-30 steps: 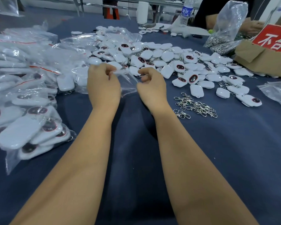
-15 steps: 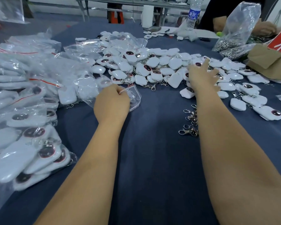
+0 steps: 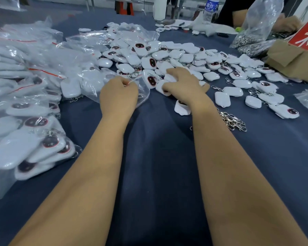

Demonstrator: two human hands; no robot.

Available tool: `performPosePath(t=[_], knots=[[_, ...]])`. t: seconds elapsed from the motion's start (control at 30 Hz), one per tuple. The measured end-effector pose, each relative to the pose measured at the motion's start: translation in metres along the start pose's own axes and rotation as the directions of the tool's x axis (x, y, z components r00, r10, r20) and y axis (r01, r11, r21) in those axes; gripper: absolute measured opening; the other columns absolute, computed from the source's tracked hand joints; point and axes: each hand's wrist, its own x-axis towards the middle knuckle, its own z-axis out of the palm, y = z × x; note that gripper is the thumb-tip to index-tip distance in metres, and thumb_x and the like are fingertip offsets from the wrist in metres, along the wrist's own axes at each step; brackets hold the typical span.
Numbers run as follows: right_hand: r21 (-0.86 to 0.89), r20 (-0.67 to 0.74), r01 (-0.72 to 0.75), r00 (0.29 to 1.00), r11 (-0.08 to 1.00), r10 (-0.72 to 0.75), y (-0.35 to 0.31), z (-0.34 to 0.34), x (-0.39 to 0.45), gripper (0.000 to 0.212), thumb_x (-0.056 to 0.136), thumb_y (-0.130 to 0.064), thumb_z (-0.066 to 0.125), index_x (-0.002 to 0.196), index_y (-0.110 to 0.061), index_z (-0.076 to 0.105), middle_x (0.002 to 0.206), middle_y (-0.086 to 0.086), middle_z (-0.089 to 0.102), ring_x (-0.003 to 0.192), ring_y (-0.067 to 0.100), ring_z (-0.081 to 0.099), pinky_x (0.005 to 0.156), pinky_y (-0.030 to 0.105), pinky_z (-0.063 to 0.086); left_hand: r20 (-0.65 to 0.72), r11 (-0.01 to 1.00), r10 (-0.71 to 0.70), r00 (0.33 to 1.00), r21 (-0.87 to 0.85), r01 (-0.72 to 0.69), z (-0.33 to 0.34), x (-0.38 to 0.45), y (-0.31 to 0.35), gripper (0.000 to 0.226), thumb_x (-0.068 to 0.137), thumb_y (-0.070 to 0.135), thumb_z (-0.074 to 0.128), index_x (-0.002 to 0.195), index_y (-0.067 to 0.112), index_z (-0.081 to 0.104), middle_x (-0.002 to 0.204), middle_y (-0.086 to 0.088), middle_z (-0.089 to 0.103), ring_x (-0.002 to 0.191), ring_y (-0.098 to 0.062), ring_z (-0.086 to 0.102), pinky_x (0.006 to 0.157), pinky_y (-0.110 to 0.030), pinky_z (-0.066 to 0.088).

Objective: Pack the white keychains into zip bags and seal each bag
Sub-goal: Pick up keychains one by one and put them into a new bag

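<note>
Right hand back from pile, blue tablecloth, keychains heaped

The white keychains look like glossy, smooth plastic with dark shiny ovals. The zip bag is thin, clear, crinkled plastic film. Loose clasps are bright metal. Matt dark blue cloth covers the tabletop.

Both bare forearms reach forward over the dark blue cloth-covered table. The left hand is fisted, knuckles up, pinching the rim of a clear plastic zip bag. The right hand, just beside it, curls palm-down around a white rounded plastic keychain.
</note>
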Motion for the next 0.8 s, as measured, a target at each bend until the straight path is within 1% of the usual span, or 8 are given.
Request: performPosePath(t=[0.07, 0.13, 0.27, 0.4, 0.5, 0.6, 0.7, 0.8], knots=[[0.029, -0.048, -0.017, 0.999, 0.999, 0.018, 0.004, -0.002, -0.007, 0.053, 0.085, -0.031, 0.056, 0.136, -0.043, 0.049, 0.144, -0.017, 0.048, 0.141, 0.015, 0.035, 0.114, 0.061, -0.012, -0.015, 0.999, 0.029, 0.999, -0.019, -0.03, -0.002, -0.002, -0.002, 0.019, 0.092, 0.017, 0.048, 0.103, 0.018, 0.062, 0.082, -0.001, 0.064, 0.082, -0.023, 0.058, 0.072, -0.034, 0.046], [-0.028, -0.121, -0.022, 0.993, 0.999, 0.018, 0.004, -0.004, -0.011, 0.042, 0.09, -0.033, 0.055, 0.132, -0.042, 0.054, 0.132, -0.015, 0.059, 0.135, 0.014, 0.042, 0.114, 0.06, -0.006, -0.044, 0.997, 0.076, 0.996, -0.026, -0.077, -0.004, -0.003, -0.005, 0.031, 0.093, 0.011, 0.047, 0.122, 0.02, 0.052, 0.09, -0.001, 0.062, 0.083, -0.021, 0.055, 0.071, -0.029, 0.044], [-0.097, -0.294, 0.012, 0.955, 0.995, -0.04, -0.002, -0.005, -0.018, 0.044, 0.084, -0.01, 0.056, 0.12, -0.035, 0.063, 0.12, -0.01, 0.064, 0.124, 0.016, 0.049, 0.092, 0.035, 0.024, -0.119, 0.987, 0.158, 0.98, 0.052, -0.152, -0.005, -0.005, -0.005, 0.021, 0.091, 0.004, 0.042, 0.107, 0.017, 0.045, 0.1, -0.014, 0.054, 0.08, -0.026, 0.049, 0.055, -0.024, 0.03], [0.419, -0.374, 0.2, 0.927, 0.886, -0.033, -0.025, 0.0, -0.029, 0.05, 0.078, 0.008, 0.053, 0.118, -0.019, 0.063, 0.115, -0.008, 0.06, 0.111, 0.016, 0.058, 0.082, 0.02, 0.045, -0.03, 0.959, 0.253, 0.967, 0.143, -0.246, -0.004, -0.003, -0.006, 0.03, 0.077, -0.006, 0.04, 0.084, 0.019, 0.053, 0.089, -0.01, 0.056, 0.083, -0.029, 0.048, 0.055, -0.031, 0.029], [0.723, -0.292, 0.196, 0.956, 0.663, 0.036, -0.051, 0.016, -0.035, 0.048, 0.073, 0.011, 0.056, 0.113, -0.014, 0.062, 0.107, -0.002, 0.062, 0.095, 0.013, 0.06, 0.076, 0.023, 0.05, 0.08, 0.966, 0.212, 0.974, 0.137, -0.221, -0.002, 0.0, -0.009, 0.037, 0.079, -0.001, 0.045, 0.09, 0.021, 0.072, 0.085, 0.0, 0.061, 0.082, -0.024, 0.055, 0.064, -0.029, 0.038], [0.907, -0.036, -0.012, 0.994, 0.422, 0.107, -0.064, 0.039, -0.045, 0.042, 0.075, 0.017, 0.053, 0.107, -0.009, 0.062, 0.092, 0.006, 0.063, 0.074, 0.016, 0.058, 0.06, 0.023, 0.049, 0.136, 0.949, 0.157, 0.978, 0.253, -0.188, 0.002, 0.004, -0.01, 0.024, 0.088, 0.009, 0.048, 0.088, 0.016, 0.07, 0.075, -0.003, 0.057, 0.074, -0.027, 0.051, 0.06, -0.03, 0.034], [0.902, 0.054, -0.08, 0.996, 0.425, 0.073, -0.059, 0.051, -0.049, 0.033, 0.08, 0.017, 0.056, 0.097, -0.012, 0.061, 0.082, 0.005, 0.063, 0.07, 0.015, 0.059, 0.057, 0.021, 0.051, 0.128, 0.95, 0.06, 0.99, 0.296, -0.096, 0.004, 0.008, -0.005, 0.014, 0.086, 0.013, 0.051, 0.079, 0.017, 0.062, 0.068, 0.001, 0.052, 0.07, -0.026, 0.047, 0.05, -0.029, 0.026], [0.866, -0.061, 0.026, 0.997, 0.499, 0.054, -0.051, 0.049, -0.046, 0.036, 0.08, 0.018, 0.055, 0.08, -0.017, 0.063, 0.079, 0.004, 0.064, 0.07, 0.015, 0.061, 0.063, 0.025, 0.053, 0.081, 0.963, 0.011, 0.997, 0.266, -0.032, 0.008, 0.009, 0.0, 0.018, 0.089, 0.014, 0.049, 0.086, 0.018, 0.066, 0.079, -0.003, 0.057, 0.075, -0.026, 0.05, 0.051, -0.03, 0.028]])
